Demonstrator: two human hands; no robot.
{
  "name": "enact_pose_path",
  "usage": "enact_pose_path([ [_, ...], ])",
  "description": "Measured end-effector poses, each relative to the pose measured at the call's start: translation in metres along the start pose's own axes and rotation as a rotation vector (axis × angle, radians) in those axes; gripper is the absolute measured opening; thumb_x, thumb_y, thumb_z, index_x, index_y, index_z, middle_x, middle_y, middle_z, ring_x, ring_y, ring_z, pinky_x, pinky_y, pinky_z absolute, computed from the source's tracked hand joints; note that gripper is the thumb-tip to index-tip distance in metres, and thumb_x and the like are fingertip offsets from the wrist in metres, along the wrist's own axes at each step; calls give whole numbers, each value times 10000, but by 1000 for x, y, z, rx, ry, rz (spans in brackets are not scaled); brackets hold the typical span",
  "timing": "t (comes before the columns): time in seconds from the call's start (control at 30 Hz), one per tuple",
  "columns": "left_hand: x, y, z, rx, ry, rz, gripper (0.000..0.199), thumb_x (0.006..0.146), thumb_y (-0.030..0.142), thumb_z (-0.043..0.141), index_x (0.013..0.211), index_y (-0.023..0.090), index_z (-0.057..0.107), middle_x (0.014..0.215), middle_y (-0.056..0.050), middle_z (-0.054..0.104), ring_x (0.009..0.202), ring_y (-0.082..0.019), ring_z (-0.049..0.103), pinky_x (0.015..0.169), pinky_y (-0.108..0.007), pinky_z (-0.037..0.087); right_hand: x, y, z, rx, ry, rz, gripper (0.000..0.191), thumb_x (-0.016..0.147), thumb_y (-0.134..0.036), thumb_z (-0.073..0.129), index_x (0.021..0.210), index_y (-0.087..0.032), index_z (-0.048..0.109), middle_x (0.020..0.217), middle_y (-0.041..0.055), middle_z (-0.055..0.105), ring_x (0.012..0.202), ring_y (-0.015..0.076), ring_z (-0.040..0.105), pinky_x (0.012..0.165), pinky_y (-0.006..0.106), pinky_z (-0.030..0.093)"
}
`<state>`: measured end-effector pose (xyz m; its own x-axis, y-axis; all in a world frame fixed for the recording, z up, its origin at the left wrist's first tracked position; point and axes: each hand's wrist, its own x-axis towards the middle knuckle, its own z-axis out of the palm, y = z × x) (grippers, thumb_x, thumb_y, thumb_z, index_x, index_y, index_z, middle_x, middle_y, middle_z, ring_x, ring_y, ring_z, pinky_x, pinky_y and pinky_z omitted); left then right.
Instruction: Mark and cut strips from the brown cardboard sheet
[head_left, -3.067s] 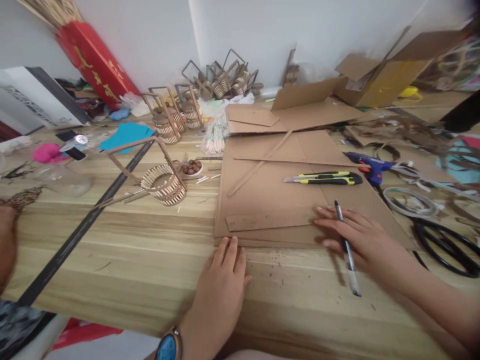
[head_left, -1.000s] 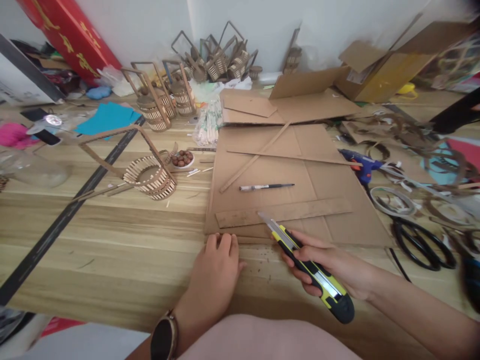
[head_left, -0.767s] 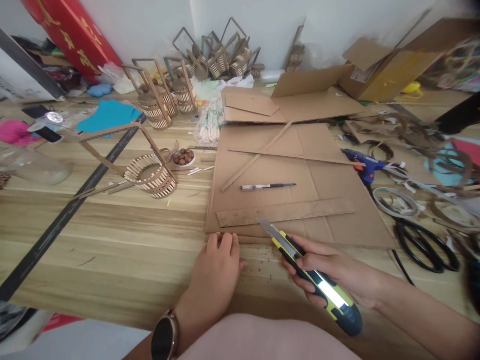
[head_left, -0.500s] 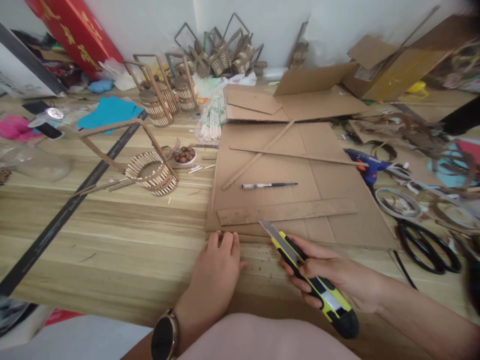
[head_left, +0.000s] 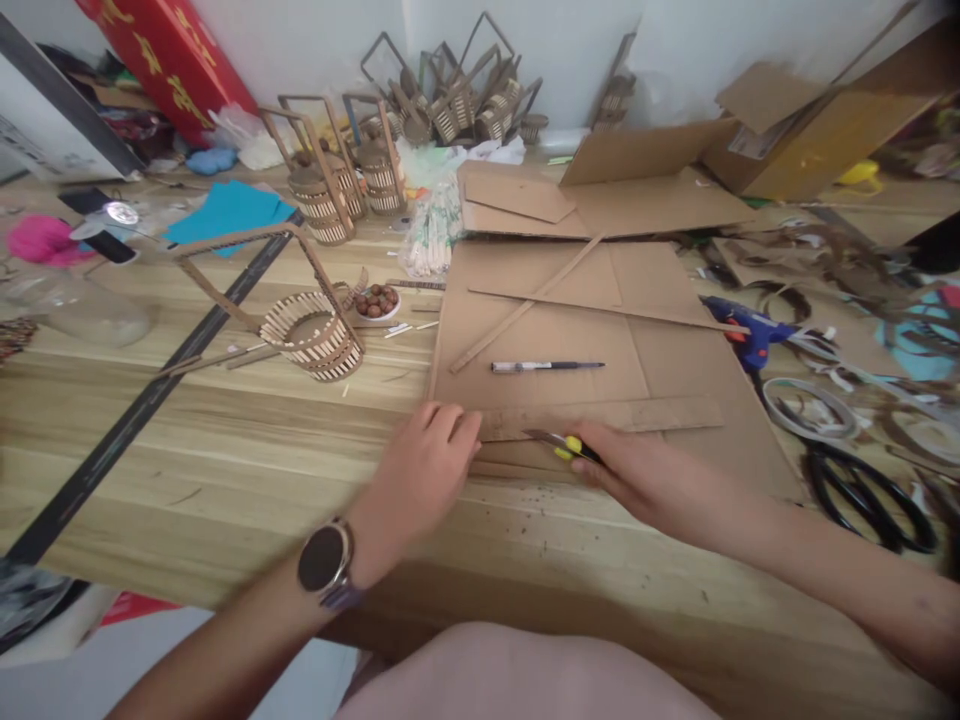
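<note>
My right hand [head_left: 626, 465] is wrapped round a yellow-and-black utility knife [head_left: 574, 447], whose bare blade points left, close over the lower edge of a cardboard strip [head_left: 645, 413]. Most of the knife's handle is hidden in my palm. The fingers of my left hand [head_left: 431, 455] are curled over the strip's left end, covering it; their tips are partly hidden. Under the strip lies a large cardboard sheet [head_left: 540, 340]. A pen [head_left: 547, 367] rests on the sheet above the strip, and two thin cardboard strips [head_left: 517, 328] cross each other farther back.
A small handled basket [head_left: 319, 340] stands left, beside a bowl of brown beads [head_left: 376, 300]. Several similar baskets [head_left: 322, 200] line the back. To the right are a blue glue gun [head_left: 757, 335], tape rolls [head_left: 814, 408] and black scissors [head_left: 870, 500]. Dark crumbs dot the near tabletop.
My left hand has moved up from the sheet's near edge onto the strip's left end. My right hand has brought the knife up and turned it lower and flatter beside the strip.
</note>
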<state>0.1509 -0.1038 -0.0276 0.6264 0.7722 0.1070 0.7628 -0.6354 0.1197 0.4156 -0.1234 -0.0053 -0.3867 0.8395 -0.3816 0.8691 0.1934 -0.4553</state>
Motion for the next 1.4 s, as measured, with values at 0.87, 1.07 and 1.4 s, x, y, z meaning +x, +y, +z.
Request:
enact_pose_path([
  [0.87, 41, -17, 49, -77, -11, 182, 501, 1065, 359, 392, 1475, 82, 470, 1612, -227, 348, 1524, -348, 273, 1220, -530, 290, 20, -56, 7, -716, -78, -126, 438, 638, 44, 661, 982, -228, 669, 705, 53, 707, 567, 229, 672, 440, 277, 314],
  [1.07, 41, -18, 48, -88, -20, 185, 503, 1070, 363, 376, 1485, 90, 457, 1621, -215, 336, 1532, -333, 259, 1226, -520, 280, 21, -54, 7, -780, -214, -156, 518, 690, 59, 624, 1145, -185, 662, 832, 114, 739, 667, 275, 705, 482, 301, 376],
  [1.4, 40, -19, 48, -86, -20, 190, 517, 1072, 388, 365, 1488, 95, 457, 1621, -211, 339, 1529, -336, 265, 1223, -526, 287, 16, -44, 6, -751, -202, -99, 447, 722, 53, 583, 1072, -215, 654, 759, 86, 724, 611, 297, 723, 437, 296, 375],
])
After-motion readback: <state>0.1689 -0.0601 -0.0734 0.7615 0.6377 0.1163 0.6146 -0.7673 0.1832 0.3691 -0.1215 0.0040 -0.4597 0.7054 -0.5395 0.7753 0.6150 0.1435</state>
